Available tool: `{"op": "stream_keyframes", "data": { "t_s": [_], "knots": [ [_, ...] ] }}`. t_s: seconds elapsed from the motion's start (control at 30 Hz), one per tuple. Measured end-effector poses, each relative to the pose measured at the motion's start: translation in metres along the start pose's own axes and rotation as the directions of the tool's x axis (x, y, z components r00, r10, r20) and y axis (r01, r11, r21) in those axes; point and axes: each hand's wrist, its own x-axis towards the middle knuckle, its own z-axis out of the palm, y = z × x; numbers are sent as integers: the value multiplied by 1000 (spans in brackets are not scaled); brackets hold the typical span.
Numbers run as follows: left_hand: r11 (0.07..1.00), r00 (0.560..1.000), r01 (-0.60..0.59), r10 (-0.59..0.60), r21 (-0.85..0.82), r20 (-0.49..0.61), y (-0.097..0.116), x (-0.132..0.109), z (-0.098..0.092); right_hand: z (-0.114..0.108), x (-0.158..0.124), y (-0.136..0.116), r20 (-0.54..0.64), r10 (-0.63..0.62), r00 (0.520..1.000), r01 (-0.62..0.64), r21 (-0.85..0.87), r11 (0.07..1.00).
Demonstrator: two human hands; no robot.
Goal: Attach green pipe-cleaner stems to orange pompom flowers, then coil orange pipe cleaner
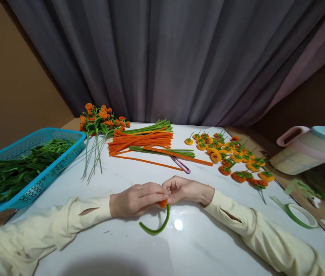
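Note:
My left hand [142,198] is closed around a small orange pipe-cleaner flower [163,203] above the white tabletop. Touching it from the other side, my right hand [184,189] pinches at the flower's edge, and its fingertips meet those of my left. From the flower a green pipe cleaner [158,231] hangs down and curves to the left. What exactly the right fingertips grip is hidden. Beyond my hands lie orange pipe cleaners [142,141], green pipe cleaners [159,127] and a craft knife [182,165].
A blue basket [50,168] of green leaves [21,168] stands at left. Finished orange flowers [102,115] on stems lie at the back. Several yellow and orange flower heads [237,155] spread at right, near a roll of green tape [300,216] and a pitcher [303,149].

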Motion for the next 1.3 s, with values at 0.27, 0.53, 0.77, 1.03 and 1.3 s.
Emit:
{"op": "stream_keyframes", "data": {
  "t_s": [0.27, 0.53, 0.77, 1.03, 1.3],
  "knots": [
    [997, 995, 80, -79, 13, -59, 3, 3, -3, 7, -2, -3, -213, -64, 975, 67, 5, 998],
    [975, 951, 217, -221, -46, -217, 3, 9, -3, 14, -7, -13, -386, -191, 903, 146, -143, 979],
    [925, 874, 366, -378, -98, -306, 3, 6, 6, 22, -6, -14, -472, -284, 835, 179, -255, 950],
    [881, 843, 451, -473, -142, -256, 9, 9, 8, 30, -11, -14, -454, -438, 776, 129, -565, 815],
    [957, 941, 286, -290, -50, -173, 0, 9, 1, 31, -14, -25, -446, -286, 848, 83, -420, 904]
  ]
}}
